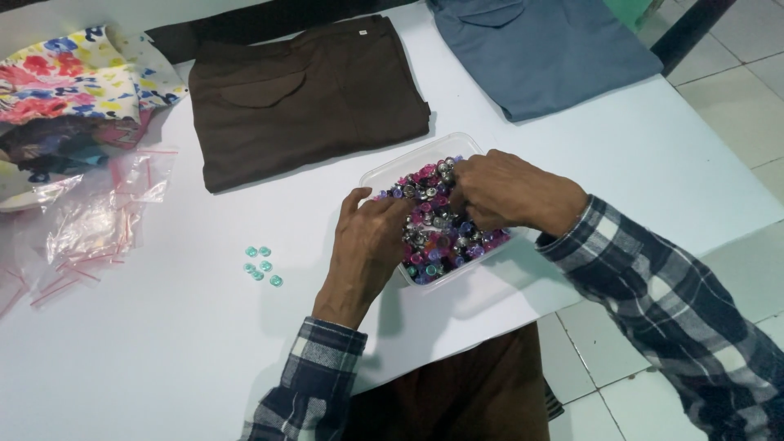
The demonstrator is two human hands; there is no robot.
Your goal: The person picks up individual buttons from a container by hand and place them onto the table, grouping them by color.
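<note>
The left hand (367, 241) rests on the near rim of a clear plastic tub (384, 173), its fingers curled down into the heap of small buttons (441, 237) inside; whether it pinches any one of them cannot be told. The right hand (506, 192) lies over the far side of the same heap, fingers bunched together among the pink, purple, blue and silver pieces, and its grip is likewise hidden. Both wrists wear dark plaid sleeves. The tub sits on a white counter (163, 343), near its front edge. To the left of the left hand, well apart from the tub, a small cluster of teal buttons (261, 265) lies on the bare counter. Farther left are clear zip bags (98, 216) and flowered cloth (73, 77). Behind the tub lie folded brown trousers (302, 98) and a folded blue garment (543, 53).
</note>
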